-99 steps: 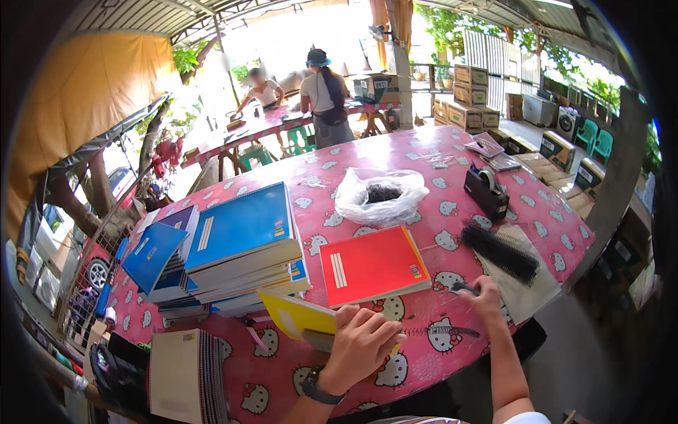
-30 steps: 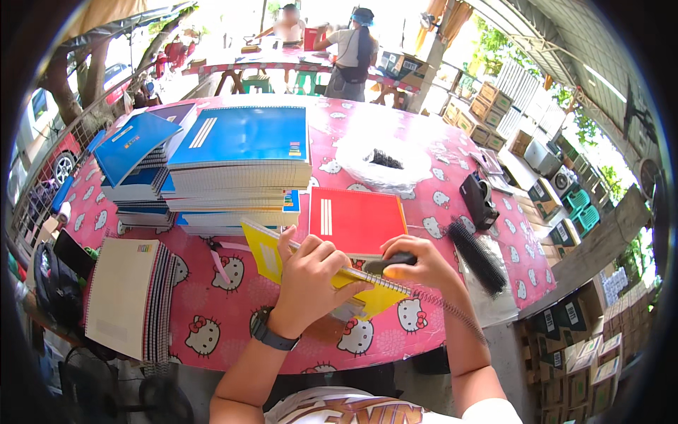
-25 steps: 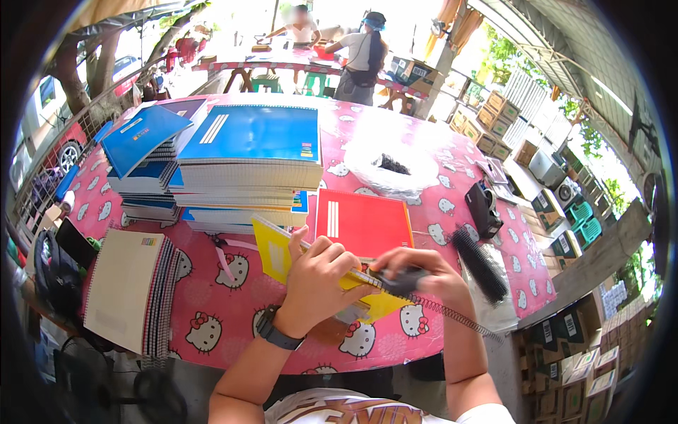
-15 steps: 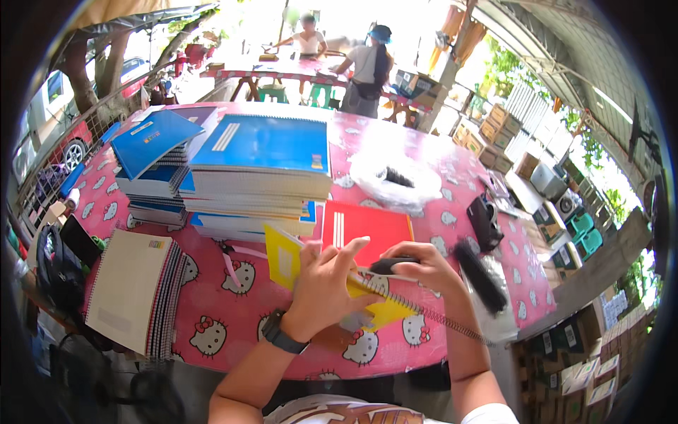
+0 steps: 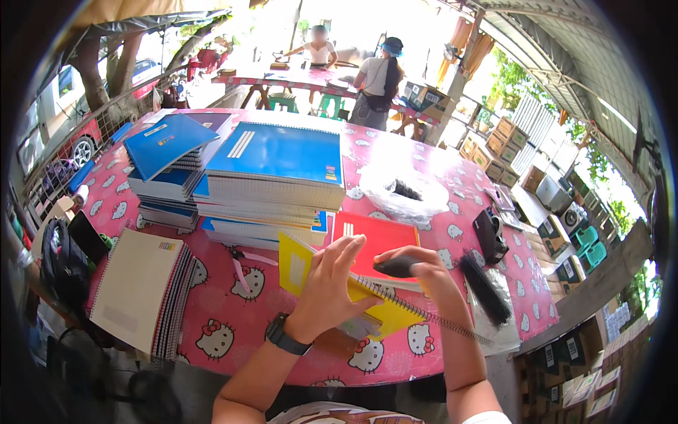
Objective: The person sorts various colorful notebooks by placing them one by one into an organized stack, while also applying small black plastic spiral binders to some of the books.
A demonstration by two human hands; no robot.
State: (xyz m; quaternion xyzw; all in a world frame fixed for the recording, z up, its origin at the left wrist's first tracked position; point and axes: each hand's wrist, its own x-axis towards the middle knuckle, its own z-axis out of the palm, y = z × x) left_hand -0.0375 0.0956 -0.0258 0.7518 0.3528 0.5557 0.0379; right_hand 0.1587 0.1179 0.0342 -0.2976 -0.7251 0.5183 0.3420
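My left hand (image 5: 328, 286) presses and grips a yellow spiral-bound notebook (image 5: 296, 261) that lies tilted on the pink table (image 5: 233, 325), the fingers partly spread over its cover. My right hand (image 5: 424, 268) is closed on a short black tool (image 5: 394, 266) held at the notebook's upper edge. A metal spiral wire (image 5: 452, 326) runs along the notebook's lower right edge and sticks out past it. A red notebook (image 5: 378, 237) lies flat just behind both hands.
Two stacks of blue notebooks (image 5: 275, 169) (image 5: 169, 155) stand behind. A pile of beige spiral notebooks (image 5: 141, 290) lies left, pink scissors (image 5: 244, 258) beside it. On the right are a clear bag (image 5: 406, 194), a black device (image 5: 487, 237) and black binding combs (image 5: 487, 286). Two people (image 5: 378, 81) stand at a far table.
My right hand came back from the table's right side holding the black tool and joined my left hand at the yellow notebook. The left fingers have lifted a little.
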